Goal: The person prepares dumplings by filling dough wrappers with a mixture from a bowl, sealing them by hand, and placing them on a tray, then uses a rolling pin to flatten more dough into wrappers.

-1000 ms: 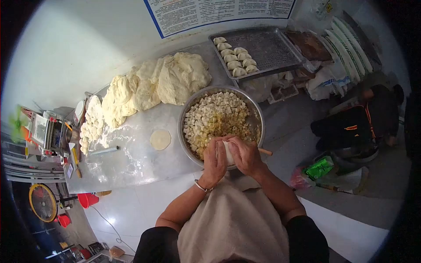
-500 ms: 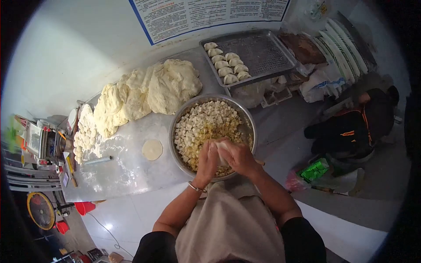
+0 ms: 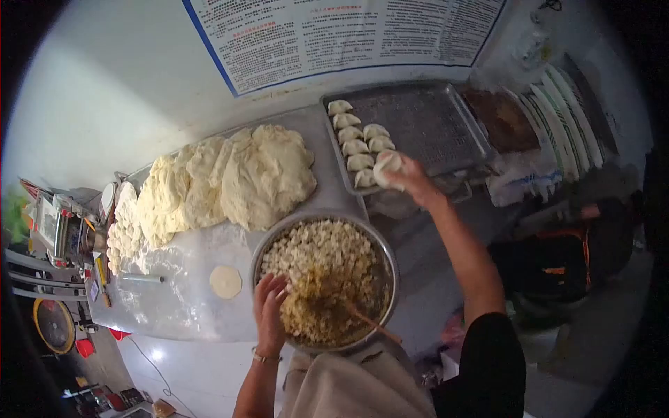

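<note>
My right hand [image 3: 412, 182] reaches out over the front left of the metal tray [image 3: 432, 125], its fingers closed round a pale filled dumpling [image 3: 387, 167]. Several folded dumplings [image 3: 354, 147] sit in rows along the tray's left side. At the left rim of the steel bowl [image 3: 392, 285] is my left hand [image 3: 270, 306], fingers apart and holding nothing. Diced white and yellowish filling [image 3: 324, 251] lies in the bowl, and a wooden stick [image 3: 374, 322] leans out over the front right rim. A round dough wrapper [image 3: 226, 282] lies flat on the metal table, left of the bowl.
Large lumps of dough [image 3: 268, 177] lie along the wall, with small dough pieces [image 3: 124, 226] at their left. A rolling pin [image 3: 142, 278] rests on the metal table [image 3: 174, 306]. To the right, a person in dark clothes [image 3: 550, 265] is partly visible.
My right hand has moved from above the bowl up to the tray with the dumpling. The left hand has parted from it and shifted left, its fingers now apart. The view has tilted upward.
</note>
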`<act>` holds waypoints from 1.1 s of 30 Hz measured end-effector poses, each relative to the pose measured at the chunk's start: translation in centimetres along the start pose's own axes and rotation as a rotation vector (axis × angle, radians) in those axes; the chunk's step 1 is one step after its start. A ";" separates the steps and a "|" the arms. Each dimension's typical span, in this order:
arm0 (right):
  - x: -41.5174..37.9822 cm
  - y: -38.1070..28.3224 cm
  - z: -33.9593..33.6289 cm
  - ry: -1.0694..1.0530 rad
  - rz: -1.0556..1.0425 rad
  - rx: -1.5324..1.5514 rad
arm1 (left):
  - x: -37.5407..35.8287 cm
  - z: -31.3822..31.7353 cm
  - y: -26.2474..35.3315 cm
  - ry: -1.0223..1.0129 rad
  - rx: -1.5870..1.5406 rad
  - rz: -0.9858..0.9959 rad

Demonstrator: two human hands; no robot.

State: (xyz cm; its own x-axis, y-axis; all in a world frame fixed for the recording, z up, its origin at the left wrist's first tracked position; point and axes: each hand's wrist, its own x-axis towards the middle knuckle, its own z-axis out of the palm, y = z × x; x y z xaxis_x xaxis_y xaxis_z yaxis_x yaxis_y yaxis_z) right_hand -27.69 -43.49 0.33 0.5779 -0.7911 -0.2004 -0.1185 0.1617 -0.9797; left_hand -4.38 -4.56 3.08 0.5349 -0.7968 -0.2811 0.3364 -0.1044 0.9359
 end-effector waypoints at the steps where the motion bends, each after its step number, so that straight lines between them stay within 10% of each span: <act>1: 4.2 1.0 -2.2 0.110 -0.017 -0.177 | 0.0 -0.6 0.2 0.096 -0.006 -0.012; 9: 23.7 4.9 -7.2 0.264 -0.209 -0.608 | -3.9 -4.4 -1.0 0.676 0.101 -0.067; 20: 28.1 6.0 -5.6 0.046 0.110 -0.675 | -6.6 -5.7 -2.7 0.820 0.155 -0.108; 25: 32.1 11.6 -8.6 0.032 -0.206 -1.139 | -4.5 -9.3 -4.8 0.799 0.173 -0.159; 33: 10.3 2.1 -0.8 0.180 -0.687 -1.089 | 7.7 -24.3 -13.8 0.796 0.981 0.003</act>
State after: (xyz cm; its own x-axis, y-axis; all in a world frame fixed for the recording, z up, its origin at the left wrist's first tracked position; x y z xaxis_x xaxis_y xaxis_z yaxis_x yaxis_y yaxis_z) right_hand -22.66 -51.75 -3.74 0.6762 -0.6017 0.4251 -0.4834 -0.7978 -0.3602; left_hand 13.94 5.17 -17.15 0.9667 -0.2558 -0.0089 -0.1986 -0.7716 0.6043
